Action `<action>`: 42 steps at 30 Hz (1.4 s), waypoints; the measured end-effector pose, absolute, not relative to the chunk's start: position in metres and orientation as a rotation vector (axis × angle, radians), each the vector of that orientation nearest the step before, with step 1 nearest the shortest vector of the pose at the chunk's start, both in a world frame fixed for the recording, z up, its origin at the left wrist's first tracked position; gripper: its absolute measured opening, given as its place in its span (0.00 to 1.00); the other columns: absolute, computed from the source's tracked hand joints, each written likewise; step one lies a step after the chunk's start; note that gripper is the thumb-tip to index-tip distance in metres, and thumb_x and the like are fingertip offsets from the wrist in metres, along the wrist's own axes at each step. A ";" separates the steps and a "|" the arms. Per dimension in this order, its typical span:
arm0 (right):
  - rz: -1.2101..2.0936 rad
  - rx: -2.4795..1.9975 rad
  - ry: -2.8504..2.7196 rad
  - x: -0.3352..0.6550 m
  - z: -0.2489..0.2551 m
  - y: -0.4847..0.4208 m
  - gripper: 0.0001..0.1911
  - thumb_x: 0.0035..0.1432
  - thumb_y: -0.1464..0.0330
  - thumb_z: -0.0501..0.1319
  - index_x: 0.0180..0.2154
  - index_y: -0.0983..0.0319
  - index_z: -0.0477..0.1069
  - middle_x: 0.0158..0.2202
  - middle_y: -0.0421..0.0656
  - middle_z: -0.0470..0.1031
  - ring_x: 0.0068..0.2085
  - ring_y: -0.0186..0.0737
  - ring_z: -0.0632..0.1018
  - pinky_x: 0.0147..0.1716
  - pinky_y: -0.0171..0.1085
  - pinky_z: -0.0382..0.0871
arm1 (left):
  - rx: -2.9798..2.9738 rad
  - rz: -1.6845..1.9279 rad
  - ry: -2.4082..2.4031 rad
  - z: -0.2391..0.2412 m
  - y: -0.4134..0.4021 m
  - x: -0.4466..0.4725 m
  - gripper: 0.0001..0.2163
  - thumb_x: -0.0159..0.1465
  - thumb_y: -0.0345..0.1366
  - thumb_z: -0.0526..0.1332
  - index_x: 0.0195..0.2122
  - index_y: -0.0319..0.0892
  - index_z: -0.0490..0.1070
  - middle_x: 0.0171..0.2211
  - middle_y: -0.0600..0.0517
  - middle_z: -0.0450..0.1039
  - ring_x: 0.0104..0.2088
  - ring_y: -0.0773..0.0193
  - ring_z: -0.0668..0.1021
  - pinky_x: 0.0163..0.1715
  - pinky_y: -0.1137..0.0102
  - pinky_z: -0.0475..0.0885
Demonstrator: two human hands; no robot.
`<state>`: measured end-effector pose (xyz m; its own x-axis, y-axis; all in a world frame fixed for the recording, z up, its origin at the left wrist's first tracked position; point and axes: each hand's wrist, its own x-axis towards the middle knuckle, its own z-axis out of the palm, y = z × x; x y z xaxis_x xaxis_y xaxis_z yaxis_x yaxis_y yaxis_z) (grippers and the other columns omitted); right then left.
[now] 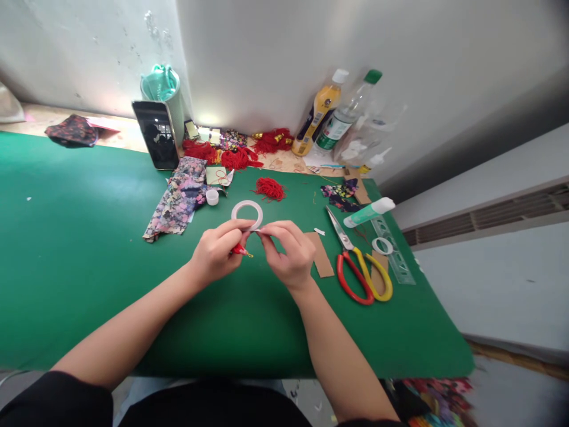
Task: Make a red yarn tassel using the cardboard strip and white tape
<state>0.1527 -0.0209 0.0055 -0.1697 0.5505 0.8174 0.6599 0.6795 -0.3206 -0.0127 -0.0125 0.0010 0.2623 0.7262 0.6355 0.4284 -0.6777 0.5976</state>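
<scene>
Over the green table point(249, 332), both my hands meet at a roll of white tape point(234, 209). My left hand point(217, 252) is closed, pinching the roll's near edge between thumb and fingers. A small red piece with a yellow tip point(240, 249) pokes out from under those same fingers; most of it is hidden. My right hand point(288, 252) is closed in a pinch at the tape's near right edge, where a short bit of tape shows between the fingertips. Beyond the roll lies a bundle of red thread point(270, 188).
On the right are scissors point(355, 255), a glue stick point(368, 212), a second tape roll point(383, 246), a clear ruler point(402, 261) and cardboard point(322, 255). Floral fabric point(175, 198) and a propped phone point(156, 135) stand left. Bottles point(320, 112) and red tassels point(240, 158) line the wall.
</scene>
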 end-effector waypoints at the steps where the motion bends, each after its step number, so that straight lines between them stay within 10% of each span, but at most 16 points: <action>1: -0.119 -0.965 -1.827 0.153 0.006 -0.021 0.06 0.59 0.76 0.60 0.35 0.59 0.72 0.29 0.43 0.77 0.30 0.36 0.77 0.31 0.34 0.74 | 2.229 1.383 1.082 0.002 -0.012 -0.012 0.14 0.61 0.28 0.58 0.19 0.43 0.61 0.39 0.45 0.82 0.37 0.64 0.82 0.38 0.73 0.77; 30: -0.571 -0.861 -2.026 0.151 0.002 -0.020 0.06 0.60 0.77 0.59 0.39 0.62 0.70 0.24 0.40 0.69 0.27 0.36 0.70 0.27 0.35 0.65 | 1.547 1.290 1.151 0.021 -0.015 -0.007 0.13 0.57 0.36 0.66 0.19 0.42 0.67 0.29 0.51 0.79 0.30 0.64 0.79 0.31 0.71 0.72; 42: -0.345 -0.950 -1.938 0.162 0.009 -0.017 0.08 0.61 0.76 0.59 0.39 0.58 0.67 0.33 0.42 0.71 0.34 0.36 0.73 0.32 0.35 0.70 | 1.098 1.821 1.102 0.026 0.021 -0.038 0.25 0.51 0.39 0.72 0.18 0.42 0.50 0.30 0.53 0.77 0.34 0.60 0.84 0.39 0.66 0.82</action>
<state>0.1616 -0.0170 0.0087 -0.2794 0.4784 0.8325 0.7365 0.6630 -0.1338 -0.0381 0.0207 0.0260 -0.3693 0.8822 0.2923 -0.1505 -0.3671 0.9179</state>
